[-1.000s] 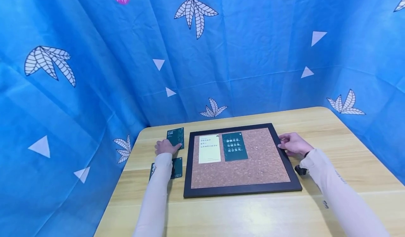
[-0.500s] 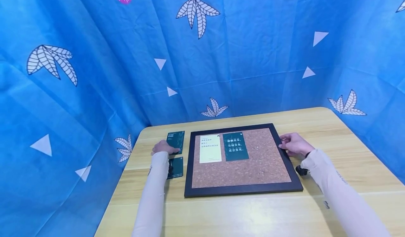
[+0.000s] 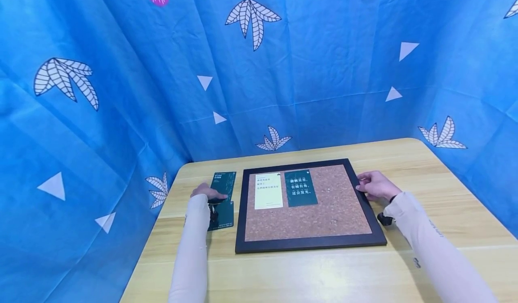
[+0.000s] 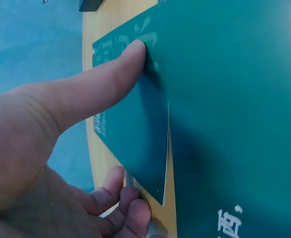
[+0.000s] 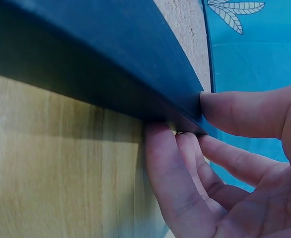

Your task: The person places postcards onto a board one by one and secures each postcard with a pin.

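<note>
A dark green printed card (image 3: 224, 181) lies flat on the table at the left. My left hand (image 3: 205, 190) presses its thumb (image 4: 128, 62) on the card's face, while the other fingers curl beside its left edge. Just in front of that card lies a second dark green card (image 3: 225, 218), which fills the right of the left wrist view. At the right, my right hand (image 3: 377, 184) pinches the side of a black-framed corkboard (image 3: 336, 226). In the right wrist view its thumb is on the frame (image 5: 110, 54) and its fingers are at the lower edge.
On the cork, a pale yellow card (image 3: 268, 198) and a dark green card (image 3: 301, 195) lie side by side at the upper left. The board rests on a wooden table (image 3: 303, 276). A blue patterned curtain (image 3: 332, 69) stands behind and at both sides.
My left hand has slid the upper green card towards me, closing most of the gap to the front card. The hand has also shifted left. My right hand and the corkboard stay put.
</note>
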Motion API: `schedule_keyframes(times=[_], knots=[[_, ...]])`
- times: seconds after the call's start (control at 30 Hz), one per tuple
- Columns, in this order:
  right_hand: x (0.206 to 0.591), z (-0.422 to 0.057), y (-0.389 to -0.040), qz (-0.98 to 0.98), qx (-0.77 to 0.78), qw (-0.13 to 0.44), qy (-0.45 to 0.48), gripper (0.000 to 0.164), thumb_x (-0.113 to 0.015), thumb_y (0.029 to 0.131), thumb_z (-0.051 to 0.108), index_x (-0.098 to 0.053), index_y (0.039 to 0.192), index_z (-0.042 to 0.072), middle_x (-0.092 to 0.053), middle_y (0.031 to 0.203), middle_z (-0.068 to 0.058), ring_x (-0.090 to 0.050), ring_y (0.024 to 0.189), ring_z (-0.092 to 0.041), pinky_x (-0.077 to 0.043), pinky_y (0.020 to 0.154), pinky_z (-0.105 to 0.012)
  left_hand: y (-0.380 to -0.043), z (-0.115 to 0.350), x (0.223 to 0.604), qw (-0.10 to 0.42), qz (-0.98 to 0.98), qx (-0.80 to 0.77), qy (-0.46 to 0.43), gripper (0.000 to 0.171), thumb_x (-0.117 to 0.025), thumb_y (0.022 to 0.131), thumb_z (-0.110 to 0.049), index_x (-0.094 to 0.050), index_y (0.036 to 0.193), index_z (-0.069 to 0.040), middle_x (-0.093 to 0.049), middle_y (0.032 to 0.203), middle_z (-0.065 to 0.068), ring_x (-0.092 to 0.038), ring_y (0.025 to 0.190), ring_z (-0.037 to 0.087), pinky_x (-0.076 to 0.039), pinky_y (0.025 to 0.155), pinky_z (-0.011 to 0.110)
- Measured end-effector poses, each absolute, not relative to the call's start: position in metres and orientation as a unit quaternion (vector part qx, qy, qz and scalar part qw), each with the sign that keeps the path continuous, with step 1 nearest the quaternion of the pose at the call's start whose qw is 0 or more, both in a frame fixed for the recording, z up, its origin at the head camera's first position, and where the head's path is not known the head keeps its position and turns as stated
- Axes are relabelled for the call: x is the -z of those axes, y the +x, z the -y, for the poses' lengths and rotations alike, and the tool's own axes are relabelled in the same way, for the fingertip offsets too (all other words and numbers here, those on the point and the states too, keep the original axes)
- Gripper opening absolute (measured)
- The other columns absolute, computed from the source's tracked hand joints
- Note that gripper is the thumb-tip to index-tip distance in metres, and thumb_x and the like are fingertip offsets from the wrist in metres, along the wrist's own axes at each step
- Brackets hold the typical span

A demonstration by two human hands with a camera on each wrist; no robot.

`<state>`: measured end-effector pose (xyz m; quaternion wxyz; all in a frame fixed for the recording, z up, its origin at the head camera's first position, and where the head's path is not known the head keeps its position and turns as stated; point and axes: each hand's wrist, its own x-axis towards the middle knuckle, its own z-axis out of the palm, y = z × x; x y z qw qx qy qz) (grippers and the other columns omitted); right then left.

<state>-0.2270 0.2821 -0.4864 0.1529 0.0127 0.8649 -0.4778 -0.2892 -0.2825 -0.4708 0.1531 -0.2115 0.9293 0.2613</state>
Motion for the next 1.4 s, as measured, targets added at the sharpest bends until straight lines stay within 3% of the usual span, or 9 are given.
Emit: schedule_keyframes(times=[0.23, 0.37, 0.6, 0.93, 1.2, 1.4], knots=[[0.487, -0.284, -0.228, -0.87, 0.47, 0.151, 0.012, 0.057, -0.06, 0.101, 0.01, -0.038, 0.147, -0.018, -0.055, 0.118, -0.024, -0.06, 0.09, -0.018, -0.058, 0.067, -0.032, -0.289, 0.285, 0.469, 0.141, -0.918, -0.309, -0.205, 0.08, -0.081, 0.088, -0.032, -0.04, 0.144, 0.007, -0.05, 0.144, 0.032, -0.052, 0.123, 0.043, -0.047, 0.111, 0.059], [0.486, -0.283, -0.227, -0.868, 0.473, 0.153, 0.012, 0.058, -0.061, 0.101, 0.01, -0.038, 0.147, -0.017, -0.055, 0.119, -0.024, -0.06, 0.09, -0.018, -0.058, 0.067, -0.032, -0.288, 0.281, 0.467, 0.127, -0.928, -0.286, -0.202, 0.081, -0.081, 0.088, -0.03, -0.039, 0.144, 0.009, -0.047, 0.143, 0.033, -0.045, 0.124, 0.044, -0.043, 0.113, 0.058], [0.487, -0.284, -0.227, -0.869, 0.47, 0.153, 0.01, 0.058, -0.06, 0.102, 0.01, -0.037, 0.147, -0.018, -0.055, 0.12, -0.025, -0.06, 0.092, -0.019, -0.058, 0.067, -0.032, -0.291, 0.274, 0.471, 0.095, -0.936, -0.264, -0.214, 0.064, -0.083, 0.087, -0.026, -0.052, 0.133, 0.004, -0.057, 0.131, 0.027, -0.046, 0.115, 0.042, -0.043, 0.101, 0.056], [0.484, -0.282, -0.227, -0.868, 0.473, 0.151, 0.013, 0.056, -0.061, 0.101, 0.009, -0.04, 0.146, -0.018, -0.057, 0.115, -0.021, -0.06, 0.088, -0.016, -0.058, 0.066, -0.031, -0.294, 0.291, 0.474, 0.162, -0.906, -0.316, -0.23, 0.075, -0.081, 0.09, -0.027, -0.04, 0.143, 0.005, -0.052, 0.141, 0.03, -0.054, 0.118, 0.041, -0.048, 0.109, 0.061], [0.485, -0.282, -0.225, -0.866, 0.477, 0.149, 0.014, 0.056, -0.061, 0.101, 0.009, -0.04, 0.145, -0.018, -0.056, 0.114, -0.02, -0.059, 0.086, -0.016, -0.057, 0.064, -0.03, -0.286, 0.289, 0.464, 0.164, -0.918, -0.299, -0.204, 0.076, -0.081, 0.088, -0.031, -0.042, 0.141, 0.007, -0.053, 0.139, 0.029, -0.054, 0.115, 0.037, -0.049, 0.109, 0.057], [0.486, -0.282, -0.227, -0.868, 0.472, 0.15, 0.01, 0.057, -0.06, 0.101, 0.009, -0.039, 0.146, -0.018, -0.056, 0.115, -0.021, -0.06, 0.088, -0.017, -0.058, 0.065, -0.031, -0.279, 0.298, 0.458, 0.172, -0.906, -0.328, -0.205, 0.068, -0.069, 0.094, -0.035, -0.039, 0.141, 0.004, -0.05, 0.138, 0.028, -0.053, 0.116, 0.039, -0.05, 0.105, 0.057]])
